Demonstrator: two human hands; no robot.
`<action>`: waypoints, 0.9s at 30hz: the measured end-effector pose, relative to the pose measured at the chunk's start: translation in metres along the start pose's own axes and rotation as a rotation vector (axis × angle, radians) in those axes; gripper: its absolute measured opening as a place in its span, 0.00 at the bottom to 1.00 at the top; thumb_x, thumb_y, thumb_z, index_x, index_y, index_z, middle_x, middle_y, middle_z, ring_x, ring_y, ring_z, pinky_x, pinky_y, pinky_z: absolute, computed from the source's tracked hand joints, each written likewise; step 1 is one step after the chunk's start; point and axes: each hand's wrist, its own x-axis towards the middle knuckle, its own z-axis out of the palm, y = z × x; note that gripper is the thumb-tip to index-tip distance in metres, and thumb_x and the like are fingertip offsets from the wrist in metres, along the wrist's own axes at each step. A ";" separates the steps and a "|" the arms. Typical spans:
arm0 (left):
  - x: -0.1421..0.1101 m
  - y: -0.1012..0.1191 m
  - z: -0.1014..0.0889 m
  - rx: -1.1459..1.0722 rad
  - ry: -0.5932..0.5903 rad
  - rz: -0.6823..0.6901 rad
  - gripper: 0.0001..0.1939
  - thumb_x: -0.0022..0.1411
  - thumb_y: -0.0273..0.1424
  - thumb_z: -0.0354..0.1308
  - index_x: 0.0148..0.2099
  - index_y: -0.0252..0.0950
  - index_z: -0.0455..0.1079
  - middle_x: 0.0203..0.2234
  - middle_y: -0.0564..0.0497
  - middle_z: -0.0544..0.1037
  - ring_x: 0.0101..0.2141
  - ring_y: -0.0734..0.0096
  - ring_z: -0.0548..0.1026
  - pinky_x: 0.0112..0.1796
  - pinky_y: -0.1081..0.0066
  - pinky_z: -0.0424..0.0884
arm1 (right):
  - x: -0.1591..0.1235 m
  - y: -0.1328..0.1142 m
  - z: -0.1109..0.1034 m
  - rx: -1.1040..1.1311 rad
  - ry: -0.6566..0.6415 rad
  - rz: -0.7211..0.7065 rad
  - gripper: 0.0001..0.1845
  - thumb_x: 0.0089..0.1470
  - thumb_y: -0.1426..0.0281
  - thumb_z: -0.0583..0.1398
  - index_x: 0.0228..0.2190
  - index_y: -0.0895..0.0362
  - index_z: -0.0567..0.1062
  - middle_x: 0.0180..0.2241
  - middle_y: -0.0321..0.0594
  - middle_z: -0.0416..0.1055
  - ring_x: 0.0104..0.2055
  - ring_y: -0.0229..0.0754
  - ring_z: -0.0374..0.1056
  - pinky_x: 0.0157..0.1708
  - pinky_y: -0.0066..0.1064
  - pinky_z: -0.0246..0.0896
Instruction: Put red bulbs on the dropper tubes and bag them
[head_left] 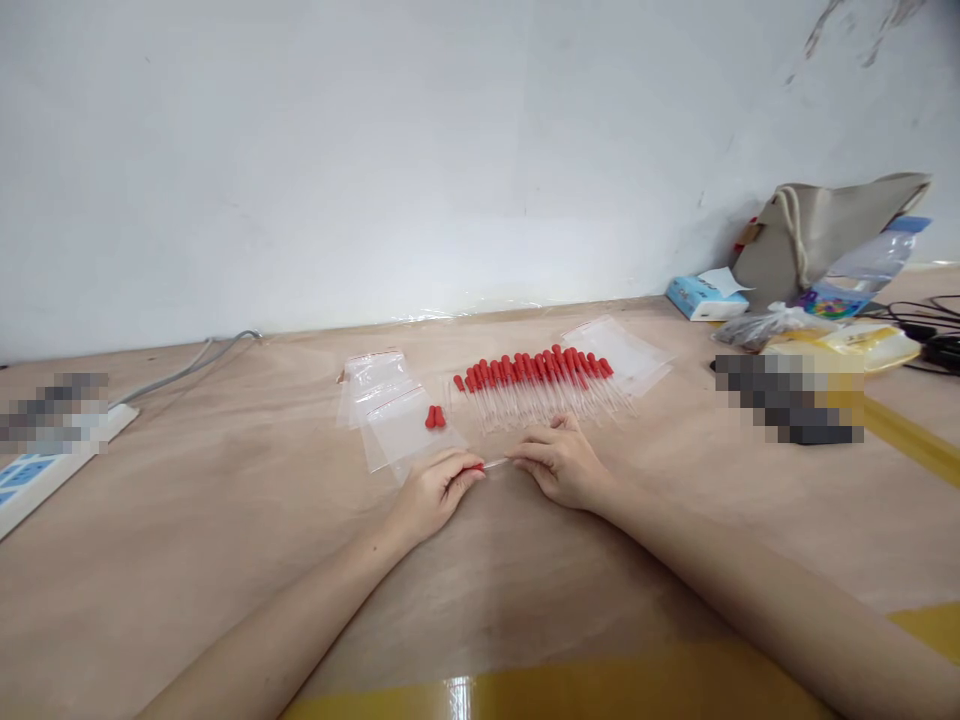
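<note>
My left hand (435, 490) is closed, pinching a red rubber dropper bulb (478, 466) between thumb and fingers. A thin clear dropper tube (496, 463) runs from that bulb to my right hand (562, 464), whose fingertips are closed on its other end. How far the tube reaches into the bulb is hidden. Beyond my hands lies a row of several droppers (525, 372), red bulbs pointing away and clear tubes toward me. Two loose red bulbs (435, 417) lie side by side on clear zip bags (394, 425), just past my left hand.
More clear bags (622, 355) lie behind the row's right end. Farther right are a tissue pack (697, 298), a grey bag (825, 235), a plastic bottle (862, 270), a yellow-white packet (855, 348) and black cables (937, 330). A power strip (67, 465) sits at the left.
</note>
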 end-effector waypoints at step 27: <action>0.017 -0.052 -0.023 0.312 0.201 -0.141 0.13 0.60 0.32 0.50 0.47 0.37 0.64 0.42 0.46 0.67 0.44 0.65 0.66 0.45 0.65 0.65 | 0.023 0.005 -0.013 0.128 0.012 0.644 0.13 0.50 0.63 0.53 0.22 0.56 0.72 0.22 0.35 0.72 0.25 0.36 0.65 0.25 0.26 0.50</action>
